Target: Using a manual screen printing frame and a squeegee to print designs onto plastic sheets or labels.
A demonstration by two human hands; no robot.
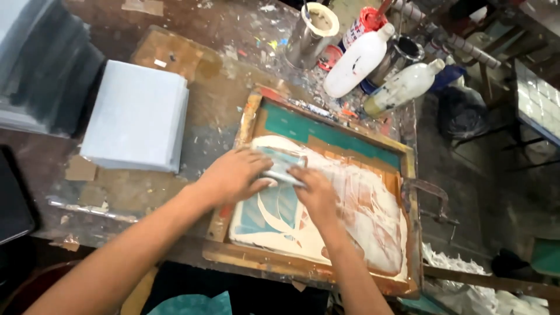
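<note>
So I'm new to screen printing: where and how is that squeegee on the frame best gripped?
Probably by its two ends, from above, as here: the left hand and right hand each clasp one end of the squeegee, which lies across the inked screen, so pressure likely spreads evenly.

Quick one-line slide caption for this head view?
Both hands, left hand and right hand, press a grey flat squeegee across a white-inked wooden-framed printing screen.

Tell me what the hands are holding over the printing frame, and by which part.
Both hands grip one squeegee on the wooden screen frame: the left hand holds its left end, the right hand its right end.
</note>
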